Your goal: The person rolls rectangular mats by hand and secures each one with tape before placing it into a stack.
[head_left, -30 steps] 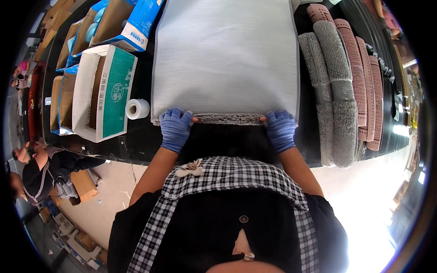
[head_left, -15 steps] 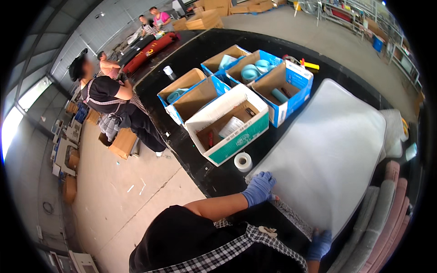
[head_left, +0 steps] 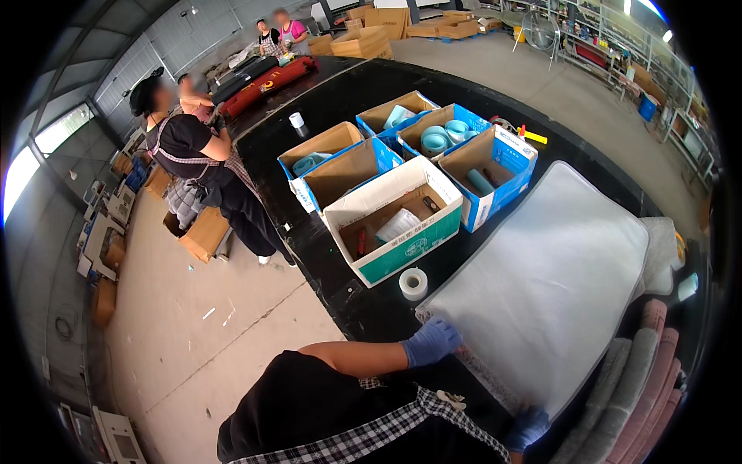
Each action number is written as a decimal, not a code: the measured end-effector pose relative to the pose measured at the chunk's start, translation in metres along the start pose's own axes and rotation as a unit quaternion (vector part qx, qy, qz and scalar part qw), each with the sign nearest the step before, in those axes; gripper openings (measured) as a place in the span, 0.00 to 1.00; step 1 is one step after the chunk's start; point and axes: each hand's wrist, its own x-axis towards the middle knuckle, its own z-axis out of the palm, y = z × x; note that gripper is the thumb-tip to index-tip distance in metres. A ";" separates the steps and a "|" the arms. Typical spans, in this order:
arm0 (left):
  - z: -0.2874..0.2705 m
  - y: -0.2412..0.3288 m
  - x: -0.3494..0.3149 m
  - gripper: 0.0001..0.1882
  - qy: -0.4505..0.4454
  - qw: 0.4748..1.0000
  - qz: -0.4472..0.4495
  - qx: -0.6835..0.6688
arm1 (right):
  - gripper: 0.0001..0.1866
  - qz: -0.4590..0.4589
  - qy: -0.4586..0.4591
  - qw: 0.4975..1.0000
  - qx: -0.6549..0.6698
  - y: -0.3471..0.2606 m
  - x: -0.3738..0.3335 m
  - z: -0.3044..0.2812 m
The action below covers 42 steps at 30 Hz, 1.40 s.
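Only the head view here. Compared with a second ago the whole view has swung left: the grey-white mat [head_left: 541,286] used to sit dead centre, now it fills the right half of the frame, and the open boxes sit in the middle.

Left hand [head_left: 430,341], blue glove, fingers curled down, is pressed on the mat's near corner at lower centre. Right hand [head_left: 528,428] is at the bottom right edge, mostly hidden, so I can't tell if it's gripping or just resting there. Both hands stay on the same near edge as before, so the mat hasn't really moved on the black surface [head_left: 371,309].

A tape roll [head_left: 413,283] sits just beside the mat corner, below the green-and-white box [head_left: 396,218]. Rolled mats [head_left: 634,394] are stacked at lower right. Other people stand at upper left.
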 end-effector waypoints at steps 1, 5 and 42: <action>-0.005 -0.003 -0.005 0.22 0.000 1.000 -0.002 0.003 | 0.23 -0.003 0.000 1.000 0.003 -0.001 -0.005 0.004; -0.009 -0.008 -0.015 0.15 0.055 0.995 0.029 -0.071 | 0.23 -0.129 0.195 0.972 0.008 -0.041 -0.049 -0.050; 0.002 -0.027 0.090 0.14 -0.006 0.999 -0.031 -0.024 | 0.30 -0.102 0.024 0.993 -0.051 -0.042 0.041 -0.078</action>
